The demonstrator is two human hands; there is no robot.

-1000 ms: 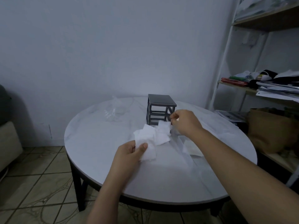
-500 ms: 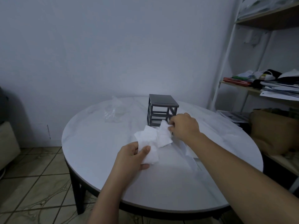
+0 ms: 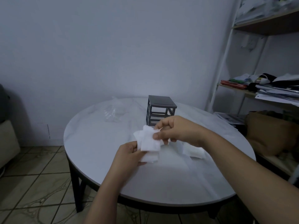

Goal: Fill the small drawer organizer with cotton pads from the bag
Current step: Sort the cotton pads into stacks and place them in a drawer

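Several fanned cotton pads [image 3: 149, 143], pinched by left hand [image 3: 129, 154] and right hand [image 3: 178, 131], may slip before reaching organizer [image 3: 160, 103] at 12 o'clock.

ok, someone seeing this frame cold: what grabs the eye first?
The bunch of white cotton pads over the middle of the round table, gripped from below by the left hand and pinched at its top edge by the right hand. Just behind stands the dark grey drawer organizer, upright, its frame slots open. A crumpled clear bag lies at the back left.
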